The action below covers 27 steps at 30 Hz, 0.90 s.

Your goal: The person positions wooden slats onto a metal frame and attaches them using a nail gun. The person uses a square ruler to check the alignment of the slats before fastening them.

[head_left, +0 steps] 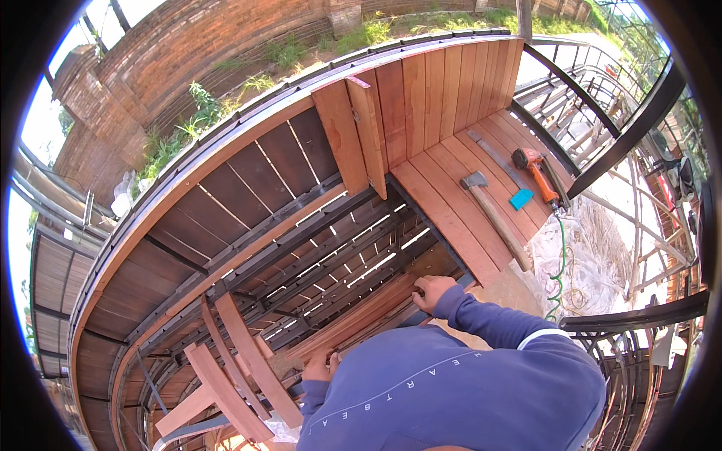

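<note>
- Outdoors, a brick wall (195, 45) with weeds at its foot runs behind a curved bench-like structure, its back clad partly in reddish planks (444, 94) and partly in darker panels (241, 180).
- The seat planks (451, 199) on the right carry a hatchet (498, 225), a flat metal strip (492, 155), a small teal piece (520, 198) and an orange power tool (538, 177) joined to a green coiled hose (562, 263).
- The long reddish boards (361, 312) lie low in the unclad part of the dark frame (301, 255), between the two hands and just before the body.
- The step in hand looks like handling or lining up one of these boards; I judge that moving it evenly calls for a sure hold near both ends.
- The right arm is bent, elbow out to the side, and the right hand (434, 293) rests with fingers curled downward by the far end of the boards.
- The left hand (322, 366) is low at the near end, its forearm mostly hidden by the blue top (451, 391).
- Neither grip can be told: the right fingers look narrowly curled (what lies under them is hidden), and the left ones are too small and covered.
- More cut boards (226, 391) lie loosely crossed left of the left hand.
</note>
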Available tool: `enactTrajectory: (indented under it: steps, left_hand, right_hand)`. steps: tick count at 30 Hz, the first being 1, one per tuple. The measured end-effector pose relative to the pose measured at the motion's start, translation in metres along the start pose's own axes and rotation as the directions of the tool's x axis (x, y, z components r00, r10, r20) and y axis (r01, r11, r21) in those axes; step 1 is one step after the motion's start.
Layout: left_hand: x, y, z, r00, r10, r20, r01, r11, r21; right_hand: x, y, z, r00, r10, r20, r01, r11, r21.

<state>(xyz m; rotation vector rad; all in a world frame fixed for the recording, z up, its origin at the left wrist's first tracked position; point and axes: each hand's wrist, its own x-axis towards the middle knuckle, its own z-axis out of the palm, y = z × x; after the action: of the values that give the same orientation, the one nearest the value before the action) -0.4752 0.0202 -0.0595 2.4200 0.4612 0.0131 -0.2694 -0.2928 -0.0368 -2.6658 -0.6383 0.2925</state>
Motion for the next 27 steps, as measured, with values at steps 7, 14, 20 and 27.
enactTrajectory:
  steps: [7, 14, 20, 27]
  left_hand:
    - [-0.004, -0.005, 0.005, 0.992, 0.046, -0.114, -0.047, 0.999, -0.009]
    - [-0.002, -0.001, 0.000, 0.993, 0.021, -0.115, -0.020, 1.000, 0.007]
    - [0.001, -0.003, 0.002, 0.983, -0.002, -0.181, -0.003, 1.000, -0.027]
    - [0.002, 0.004, -0.004, 0.983, -0.003, -0.186, -0.005, 0.999, -0.044]
  right_hand:
    - [0.009, -0.004, -0.002, 0.996, 0.060, 0.066, -0.066, 0.994, 0.082]
    - [0.112, -0.031, -0.069, 0.885, 0.118, -0.450, 0.062, 0.928, 0.366]
    - [0.212, -0.039, -0.146, 0.783, 0.121, -0.610, 0.011, 0.978, 0.208]
    - [0.259, -0.044, -0.147, 0.903, 0.113, -0.414, -0.127, 0.992, -0.006]
